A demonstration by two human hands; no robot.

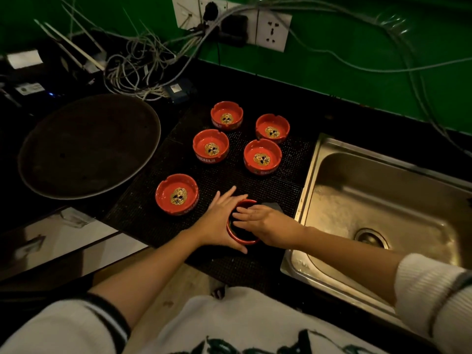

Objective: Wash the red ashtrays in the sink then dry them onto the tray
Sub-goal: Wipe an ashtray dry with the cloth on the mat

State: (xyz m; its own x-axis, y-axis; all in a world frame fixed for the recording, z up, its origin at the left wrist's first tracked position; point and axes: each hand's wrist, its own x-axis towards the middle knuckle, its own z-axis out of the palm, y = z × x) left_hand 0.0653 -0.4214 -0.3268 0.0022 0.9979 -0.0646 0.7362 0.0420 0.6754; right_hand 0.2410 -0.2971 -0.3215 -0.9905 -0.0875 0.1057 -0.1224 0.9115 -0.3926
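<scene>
Now both hands' straight fingers cup a round glossy red ashtray on ribbed matting.

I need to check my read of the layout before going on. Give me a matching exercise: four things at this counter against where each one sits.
Things:
1. round tray
2. steel sink
3. ashtray between the hands
4. wall socket

Places:
A. on the green wall, above the counter
B. far right, beside the black mat
C. far left of the counter
D. near edge of the black mat

Pairs: 1-C, 2-B, 3-D, 4-A
</scene>
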